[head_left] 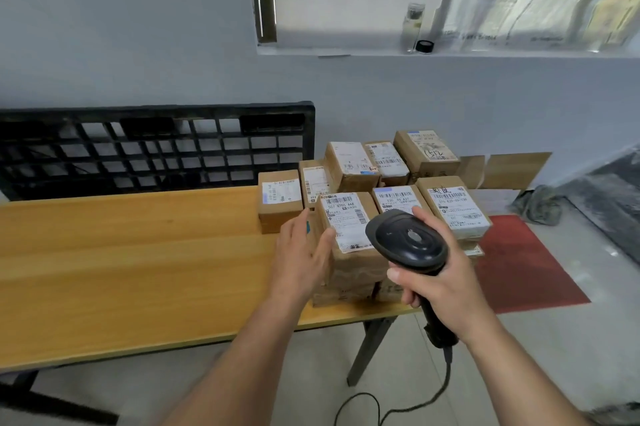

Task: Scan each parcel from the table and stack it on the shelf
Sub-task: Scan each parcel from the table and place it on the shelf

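Parcel (pixel 346 218) between left hand (pixel 300 254) and scanner (pixel 407 239)

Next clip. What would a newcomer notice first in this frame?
The black barcode scanner gripped in the right hand sits front and centre, aimed down at the labelled parcel that the left hand touches on its side. Behind them, a cluster of brown parcels crowds the right end of the yellow table. A black plastic pallet stands against the wall behind the table's left part.
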### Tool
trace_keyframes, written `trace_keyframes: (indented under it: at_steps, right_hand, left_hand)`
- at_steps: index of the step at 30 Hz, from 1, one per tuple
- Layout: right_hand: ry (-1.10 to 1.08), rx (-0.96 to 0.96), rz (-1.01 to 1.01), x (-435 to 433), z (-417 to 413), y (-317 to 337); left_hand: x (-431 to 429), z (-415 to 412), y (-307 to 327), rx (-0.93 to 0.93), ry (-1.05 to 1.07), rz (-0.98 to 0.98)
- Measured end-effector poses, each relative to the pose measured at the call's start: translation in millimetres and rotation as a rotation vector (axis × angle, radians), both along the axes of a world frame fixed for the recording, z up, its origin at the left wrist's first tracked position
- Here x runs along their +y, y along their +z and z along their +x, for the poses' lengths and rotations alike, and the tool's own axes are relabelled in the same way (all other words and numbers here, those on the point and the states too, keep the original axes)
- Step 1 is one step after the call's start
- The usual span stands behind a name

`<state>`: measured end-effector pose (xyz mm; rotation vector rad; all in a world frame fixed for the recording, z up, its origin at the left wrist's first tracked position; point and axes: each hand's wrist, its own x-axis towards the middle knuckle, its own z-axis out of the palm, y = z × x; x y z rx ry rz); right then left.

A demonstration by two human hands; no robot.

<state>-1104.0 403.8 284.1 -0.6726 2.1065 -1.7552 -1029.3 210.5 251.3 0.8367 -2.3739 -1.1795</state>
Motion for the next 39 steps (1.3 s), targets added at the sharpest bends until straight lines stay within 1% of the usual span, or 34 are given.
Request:
trace_keyframes:
  at_steps: [4,9,13,17,19,24,27,29,33,39]
  right_hand:
    - [-0.053,-0.007,0.075,-6.3,-7.7,-7.2]
    - [-0.062,-0.038,0.178,-13.7,-9.0,-15.4]
    - [-0.036,-0.049,0.192,-17.7,-10.1,-20.3]
    - [-0.066,-0.054,0.173,-15.4,-14.6,-23.8]
    - [-0.048,-0.054,0.172,-12.9,-15.4,-25.4]
    - [0.013,-0.108,0.097,-6.2,-20.6,-26.0]
    - [0.067,-0.149,0.055,-3.5,-20.2,-28.4]
    - [0.094,-0.187,0.021,-2.6,-19.7,-30.5]
    - [0.160,-0.188,-0.031,-4.8,-21.1,-25.9]
    - [0.283,-0.144,-0.070,-10.5,-19.0,0.1]
  left_hand:
    - [-1.5,-12.8,-8.1,-0.042,-0.052,0.031]
    - [-1.6,-17.7,-21.3,-0.160,-0.094,0.070]
    - [-1.0,-15.5,-27.9,-0.166,-0.136,0.140]
    - [2.7,-14.1,-27.0,-0.156,-0.130,0.186]
    - [4.3,-13.8,-28.2,-0.140,-0.143,0.185]
    - [14.2,-3.8,-25.3,0.005,-0.137,0.366]
    - [16.0,7.4,-20.7,0.079,-0.125,0.394]
    - [13.9,13.1,-19.8,0.087,-0.128,0.401]
    - [7.3,24.8,-16.0,0.109,-0.062,0.517]
    - [-4.7,37.0,8.3,0.155,0.020,0.524]
